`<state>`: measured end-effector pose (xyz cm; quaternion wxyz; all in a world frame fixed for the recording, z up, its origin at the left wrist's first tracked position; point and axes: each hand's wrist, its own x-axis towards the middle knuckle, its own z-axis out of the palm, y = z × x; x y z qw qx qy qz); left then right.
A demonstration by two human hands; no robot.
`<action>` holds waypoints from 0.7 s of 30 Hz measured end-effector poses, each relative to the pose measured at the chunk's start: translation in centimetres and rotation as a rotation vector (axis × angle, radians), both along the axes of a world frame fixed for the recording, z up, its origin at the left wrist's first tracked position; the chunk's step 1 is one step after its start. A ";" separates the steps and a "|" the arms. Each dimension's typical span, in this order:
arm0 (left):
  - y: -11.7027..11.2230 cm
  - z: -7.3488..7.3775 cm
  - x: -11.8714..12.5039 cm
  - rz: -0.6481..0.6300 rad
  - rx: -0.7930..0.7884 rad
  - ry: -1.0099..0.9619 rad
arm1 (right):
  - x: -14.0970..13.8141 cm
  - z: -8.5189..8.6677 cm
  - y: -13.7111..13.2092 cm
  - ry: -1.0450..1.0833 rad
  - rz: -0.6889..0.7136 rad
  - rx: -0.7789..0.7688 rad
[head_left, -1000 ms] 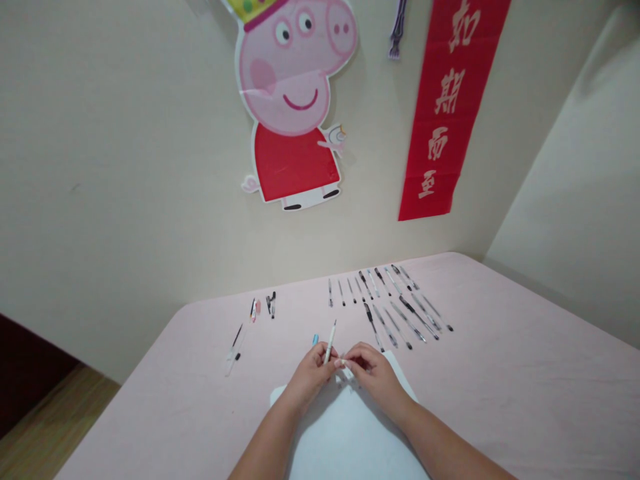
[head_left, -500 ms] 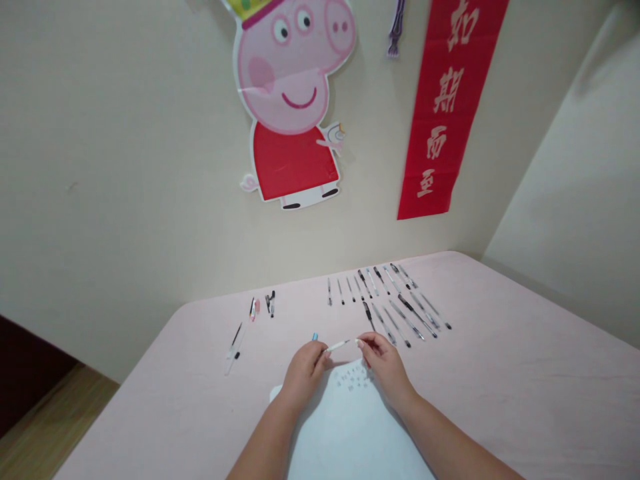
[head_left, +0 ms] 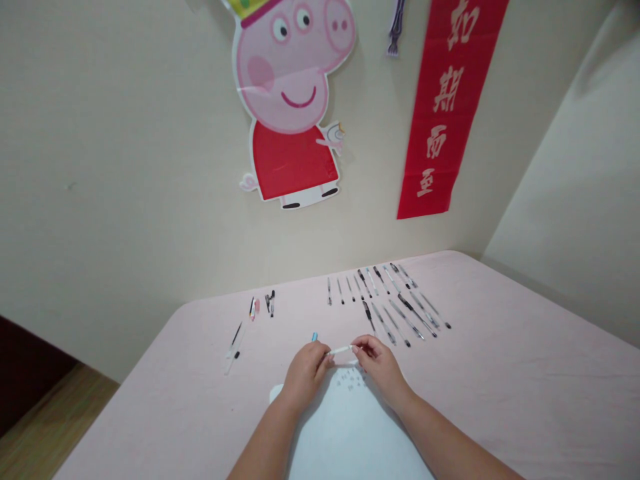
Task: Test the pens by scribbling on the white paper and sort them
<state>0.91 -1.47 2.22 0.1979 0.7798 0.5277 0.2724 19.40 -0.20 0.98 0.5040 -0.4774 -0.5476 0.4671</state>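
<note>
Over the far end of a white board or sheet (head_left: 350, 433), my left hand (head_left: 306, 375) grips a slim white pen barrel (head_left: 341, 349) from the left, fingers closed. My right hand (head_left: 379, 363) pinches a small white tip piece at the barrel's right end; the fingertips mostly cover it. Barrel and tip piece now meet in one line. Beneath them, several small grey bits or marks (head_left: 350, 380) show on the white surface, too small to name. Just beyond my left hand is a small blue piece (head_left: 315, 337), perhaps a cap.
Two rows of pens (head_left: 400, 313) lie at the back right of the pink-covered table (head_left: 165, 400). Loose pen parts (head_left: 235, 347) and a small cluster of dark pieces (head_left: 271, 303) are at the left. A wall (head_left: 150, 200) stands behind the table.
My right hand has moved a little left, bringing the small tip piece onto the barrel's end. The gap between them and the exposed dark refill point are no longer visible.
</note>
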 end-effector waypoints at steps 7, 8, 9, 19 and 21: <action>-0.1 0.1 0.1 0.000 0.046 -0.018 | -0.1 -0.3 0.1 -0.035 0.014 0.018; -0.1 0.1 0.1 0.000 0.053 -0.016 | -0.1 -0.4 0.2 -0.037 0.017 0.018; -0.1 0.0 0.2 0.001 0.062 -0.013 | -0.1 -0.4 0.2 -0.038 0.019 0.016; -0.1 -0.2 0.1 0.022 0.175 0.034 | 0.0 -0.1 0.0 -0.090 0.074 0.017; -0.1 -0.3 0.1 0.020 0.188 0.035 | 0.0 -0.1 -0.1 -0.121 0.082 0.018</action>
